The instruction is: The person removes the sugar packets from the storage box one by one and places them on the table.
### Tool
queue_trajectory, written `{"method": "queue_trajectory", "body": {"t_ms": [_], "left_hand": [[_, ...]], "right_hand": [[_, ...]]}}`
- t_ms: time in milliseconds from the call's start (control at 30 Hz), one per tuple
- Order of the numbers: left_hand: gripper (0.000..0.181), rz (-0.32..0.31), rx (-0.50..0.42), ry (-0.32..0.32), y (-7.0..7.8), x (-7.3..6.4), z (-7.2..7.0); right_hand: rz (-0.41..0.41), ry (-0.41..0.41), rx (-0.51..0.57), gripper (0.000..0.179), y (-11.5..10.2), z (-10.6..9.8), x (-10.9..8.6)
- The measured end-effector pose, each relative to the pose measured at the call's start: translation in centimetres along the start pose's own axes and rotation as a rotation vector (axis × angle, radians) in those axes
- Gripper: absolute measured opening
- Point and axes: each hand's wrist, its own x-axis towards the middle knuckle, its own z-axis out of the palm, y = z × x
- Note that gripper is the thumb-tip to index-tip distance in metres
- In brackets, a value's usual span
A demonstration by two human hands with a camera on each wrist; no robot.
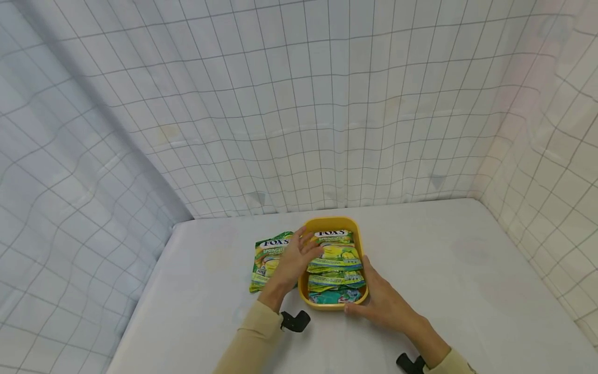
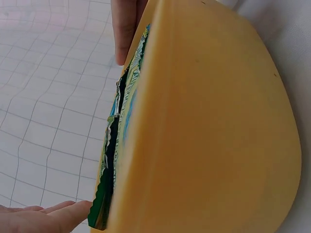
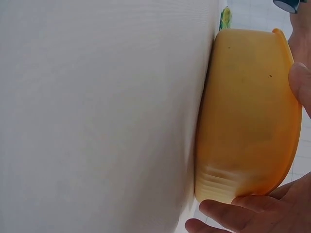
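A yellow plastic bin (image 1: pixel 329 307) stands on the white table, filled with green Fox's candy bags (image 1: pixel 334 254). My left hand (image 1: pixel 291 259) reaches across the bin's left rim, fingers extended beside the upper bag. In the left wrist view its fingers (image 2: pixel 68 216) are close to a bag's crimped edge; whether they touch is unclear. My right hand (image 1: pixel 385 298) holds the near right corner of the bin, with the thumb at the front rim and the fingers (image 3: pixel 228 213) along the right side. Two or more Fox's bags (image 1: pixel 261 265) lie left of the bin, partly behind my left hand.
White gridded curtains (image 1: pixel 327 104) hang behind and on both sides of the table (image 1: pixel 444 259). A teal bag (image 1: pixel 334 296) lies at the near end inside the bin. Each wrist carries a small black camera (image 1: pixel 296 321).
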Motion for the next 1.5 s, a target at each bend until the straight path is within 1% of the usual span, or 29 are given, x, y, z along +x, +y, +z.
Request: {"method": "queue_trajectory", "body": {"t_ms": [133,267,400,567,800,933,1033,1200,1367,1500], "left_hand": [[0.086,-0.029,0.028,-0.025,-0.1,0.0,0.4],[0.089,-0.048,0.044,-0.028,-0.4,0.1,0.6],[0.091,-0.062,0.109,0.002,-0.5,0.1,0.9],[0.090,-0.102,0.183,0.047,-0.6,0.3,1.2],[0.090,-0.190,0.209,0.127,-0.9,0.6,1.8],[0.089,-0.250,0.236,0.153,-0.8,0.9,2.1],[0.086,-0.284,0.231,0.167,-0.7,1.1,2.4],[0.077,-0.295,0.180,0.185,-0.6,1.5,2.6],[0.068,-0.278,0.170,0.180,-0.7,1.8,2.7],[0.060,-0.250,0.179,0.178,-0.9,1.7,2.6]], "right_hand": [[0.000,0.003,0.000,0.131,-0.1,0.0,0.0],[-0.002,0.004,0.000,0.131,-0.1,0.0,0.0],[-0.002,0.002,0.002,0.132,0.0,0.1,0.0],[-0.005,0.006,0.002,0.132,0.1,0.2,0.0],[-0.001,-0.002,0.001,0.131,0.1,0.2,0.0],[0.000,-0.005,-0.013,0.130,0.2,0.1,0.0],[-0.007,-0.003,-0.015,0.130,0.1,0.0,0.0],[-0.018,-0.005,-0.014,0.131,0.0,0.0,0.0],[-0.014,0.001,-0.010,0.132,0.0,0.0,-0.1],[-0.015,0.003,-0.004,0.131,0.1,0.0,-0.1]]}}
